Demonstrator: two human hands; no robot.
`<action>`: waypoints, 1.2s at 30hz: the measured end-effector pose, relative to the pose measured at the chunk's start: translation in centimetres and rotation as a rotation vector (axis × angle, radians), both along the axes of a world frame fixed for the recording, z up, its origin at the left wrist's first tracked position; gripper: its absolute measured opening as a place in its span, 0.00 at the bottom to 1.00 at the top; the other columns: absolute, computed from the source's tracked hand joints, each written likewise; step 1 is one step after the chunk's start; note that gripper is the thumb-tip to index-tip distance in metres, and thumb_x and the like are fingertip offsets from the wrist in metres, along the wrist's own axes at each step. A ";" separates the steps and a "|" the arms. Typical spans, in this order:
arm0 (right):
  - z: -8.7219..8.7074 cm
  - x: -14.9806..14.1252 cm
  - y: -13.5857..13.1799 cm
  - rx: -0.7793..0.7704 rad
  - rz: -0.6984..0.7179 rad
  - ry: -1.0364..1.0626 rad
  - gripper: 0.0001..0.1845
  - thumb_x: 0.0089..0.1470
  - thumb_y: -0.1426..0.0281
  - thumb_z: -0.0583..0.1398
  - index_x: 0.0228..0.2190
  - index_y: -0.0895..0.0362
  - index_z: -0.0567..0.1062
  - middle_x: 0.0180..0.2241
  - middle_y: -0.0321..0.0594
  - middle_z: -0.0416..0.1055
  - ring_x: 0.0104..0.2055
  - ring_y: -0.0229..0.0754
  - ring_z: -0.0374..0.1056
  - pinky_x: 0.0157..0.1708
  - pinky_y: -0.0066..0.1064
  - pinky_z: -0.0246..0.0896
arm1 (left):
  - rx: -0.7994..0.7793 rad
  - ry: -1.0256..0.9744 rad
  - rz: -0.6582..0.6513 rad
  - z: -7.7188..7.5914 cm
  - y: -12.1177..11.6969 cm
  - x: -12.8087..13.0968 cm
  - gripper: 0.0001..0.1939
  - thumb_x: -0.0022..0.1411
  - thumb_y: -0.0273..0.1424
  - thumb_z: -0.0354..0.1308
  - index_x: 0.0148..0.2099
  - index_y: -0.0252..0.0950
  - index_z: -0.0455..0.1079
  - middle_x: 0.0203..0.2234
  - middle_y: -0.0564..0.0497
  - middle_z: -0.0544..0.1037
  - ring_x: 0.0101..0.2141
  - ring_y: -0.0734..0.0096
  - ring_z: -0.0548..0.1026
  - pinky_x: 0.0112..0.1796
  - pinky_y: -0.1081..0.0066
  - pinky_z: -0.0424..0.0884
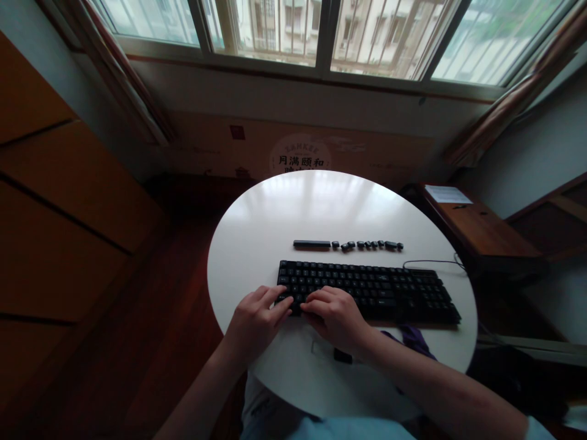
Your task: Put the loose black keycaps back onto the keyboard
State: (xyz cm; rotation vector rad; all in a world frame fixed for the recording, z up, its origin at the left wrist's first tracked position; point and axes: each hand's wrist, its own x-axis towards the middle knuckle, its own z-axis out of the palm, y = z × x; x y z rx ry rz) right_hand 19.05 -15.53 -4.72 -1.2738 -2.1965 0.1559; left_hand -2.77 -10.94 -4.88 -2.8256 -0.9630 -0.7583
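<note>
A black keyboard [367, 285] lies on the round white table [247, 226]. My left hand [257, 311] is at its lower left corner, index finger and thumb stretched apart and resting over the keys. Close beside it, my right hand [334, 311] has its fingers curled together over the bottom row of keys; whatever is between its fingertips is hidden. Behind the keyboard a long space bar keycap [312, 244] lies in line with several small loose keycaps [367, 244].
Near the front edge lie a small black piece [343, 355] and a thin wire-like item [312, 347]. A purple cloth [416, 340] is partly under my right forearm. The keyboard's cable [431, 261] runs off right. A wooden stand [488, 226] with paper [447, 194] stands beyond.
</note>
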 end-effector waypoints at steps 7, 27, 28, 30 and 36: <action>-0.3 0.2 0.0 -0.011 0.000 0.027 0.07 0.60 0.70 0.61 0.33 0.54 0.81 0.35 0.41 0.79 0.34 0.42 0.70 0.36 0.35 0.63 | -0.138 -0.123 -0.031 0.4 0.1 -0.1 0.09 0.65 0.27 0.57 0.45 0.37 0.76 0.42 0.45 0.79 0.41 0.61 0.75 0.42 0.62 0.75; -0.3 -0.1 -0.1 -0.037 -0.020 0.032 0.06 0.59 0.71 0.62 0.32 0.54 0.81 0.34 0.40 0.78 0.34 0.42 0.70 0.36 0.34 0.62 | 0.013 0.008 0.010 0.2 -1.2 0.4 0.10 0.66 0.26 0.57 0.49 0.35 0.75 0.42 0.46 0.81 0.38 0.60 0.75 0.36 0.63 0.74; -0.3 -0.1 -0.1 -0.037 -0.019 0.033 0.06 0.59 0.71 0.62 0.32 0.54 0.81 0.34 0.40 0.78 0.34 0.42 0.70 0.36 0.34 0.62 | -0.009 -0.028 0.012 0.1 -1.1 0.4 0.10 0.67 0.27 0.57 0.48 0.35 0.75 0.42 0.47 0.81 0.38 0.61 0.75 0.37 0.63 0.74; -0.4 0.0 0.0 -0.035 -0.015 0.036 0.05 0.59 0.71 0.62 0.33 0.54 0.81 0.34 0.39 0.78 0.35 0.43 0.70 0.36 0.34 0.62 | -0.062 -0.086 0.007 -0.1 -0.8 0.4 0.09 0.68 0.28 0.56 0.47 0.36 0.75 0.41 0.47 0.81 0.40 0.62 0.75 0.40 0.64 0.74; -0.6 0.0 0.0 -0.026 -0.012 0.062 0.05 0.59 0.71 0.63 0.34 0.55 0.81 0.35 0.39 0.79 0.34 0.42 0.69 0.36 0.34 0.62 | -0.141 0.004 0.005 0.5 -0.4 0.2 0.08 0.66 0.27 0.58 0.46 0.37 0.74 0.41 0.48 0.79 0.41 0.61 0.73 0.41 0.64 0.73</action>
